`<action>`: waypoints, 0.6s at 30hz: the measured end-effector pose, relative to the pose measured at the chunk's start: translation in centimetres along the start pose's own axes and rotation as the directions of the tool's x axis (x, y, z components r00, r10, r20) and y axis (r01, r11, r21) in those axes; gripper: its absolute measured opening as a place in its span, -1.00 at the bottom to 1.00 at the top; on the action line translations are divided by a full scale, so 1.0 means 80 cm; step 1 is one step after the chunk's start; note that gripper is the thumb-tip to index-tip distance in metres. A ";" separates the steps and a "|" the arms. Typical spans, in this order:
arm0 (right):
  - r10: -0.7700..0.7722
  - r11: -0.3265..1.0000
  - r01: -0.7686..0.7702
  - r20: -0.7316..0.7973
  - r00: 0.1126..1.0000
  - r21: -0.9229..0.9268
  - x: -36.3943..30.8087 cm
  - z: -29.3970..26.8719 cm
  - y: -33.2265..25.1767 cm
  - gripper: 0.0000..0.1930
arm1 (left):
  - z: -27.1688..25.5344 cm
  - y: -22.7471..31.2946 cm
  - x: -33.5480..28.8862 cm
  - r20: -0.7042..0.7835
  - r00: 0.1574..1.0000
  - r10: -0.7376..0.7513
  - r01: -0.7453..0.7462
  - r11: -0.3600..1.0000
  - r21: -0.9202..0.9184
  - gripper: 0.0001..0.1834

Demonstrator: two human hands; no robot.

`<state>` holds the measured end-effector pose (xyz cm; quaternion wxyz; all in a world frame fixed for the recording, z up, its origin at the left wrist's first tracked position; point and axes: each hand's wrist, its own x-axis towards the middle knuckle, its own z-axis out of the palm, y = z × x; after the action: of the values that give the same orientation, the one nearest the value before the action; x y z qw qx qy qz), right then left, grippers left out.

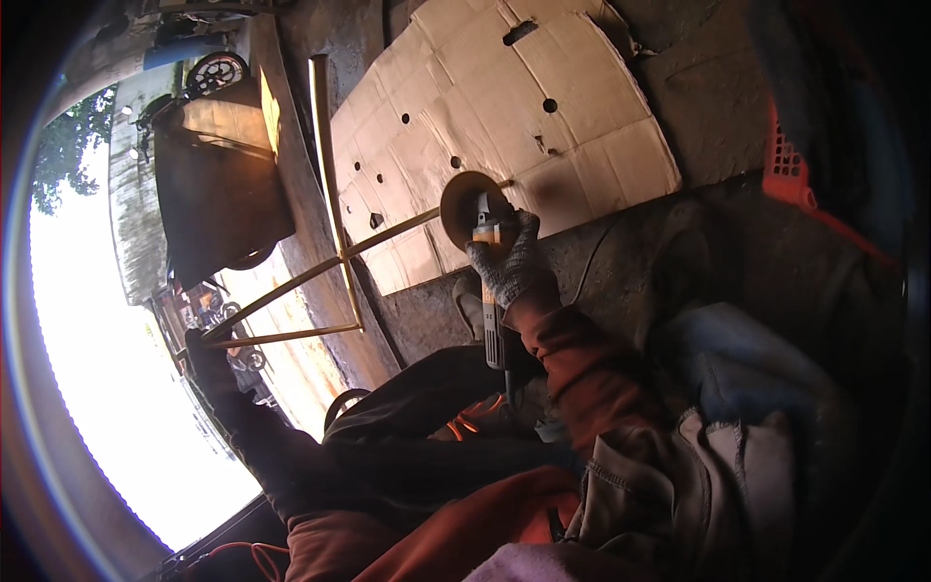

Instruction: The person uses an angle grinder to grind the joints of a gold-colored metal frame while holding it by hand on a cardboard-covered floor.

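Right hand (511,260): gloved, curled tight, forearm (582,359) slanting up! | Left arm (242,412): stretched wide | Left hand (202,347): deep in shadow, grip unreadable

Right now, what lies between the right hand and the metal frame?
In the head view, the grinder's disc lies between the right hand and the frame.

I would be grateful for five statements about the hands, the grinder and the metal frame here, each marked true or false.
1. The right hand holds the grinder. True.
2. The left hand rests on the cardboard. False: it is at the left end of the frame.
3. One bar of the frame reaches over the cardboard. True.
4. The cardboard has no holes. False: several show.
5. The grinder's disc is square. False: it is round.
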<state>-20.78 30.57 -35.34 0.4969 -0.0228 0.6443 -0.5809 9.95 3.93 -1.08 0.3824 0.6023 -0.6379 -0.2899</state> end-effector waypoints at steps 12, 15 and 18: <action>-0.027 0.986 0.017 -0.059 0.998 -0.165 0.012 0.003 0.006 -0.29 | 0.008 -0.005 0.006 -0.146 0.988 0.048 -0.028 0.990 0.139 -0.65; -0.096 0.986 0.091 -0.028 0.995 -0.142 0.006 0.016 0.018 -0.27 | -0.001 -0.005 0.012 -0.181 0.983 0.032 -0.006 0.990 0.140 -0.65; -0.054 0.995 0.048 -0.068 0.996 -0.085 0.008 0.008 0.030 -0.26 | 0.023 0.005 0.013 -0.136 0.990 0.038 -0.023 0.993 0.113 -0.65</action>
<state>-19.34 30.51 -37.51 0.4574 -0.0394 0.6842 -0.5666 8.24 2.75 -1.62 0.3958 0.6314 -0.6343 -0.2059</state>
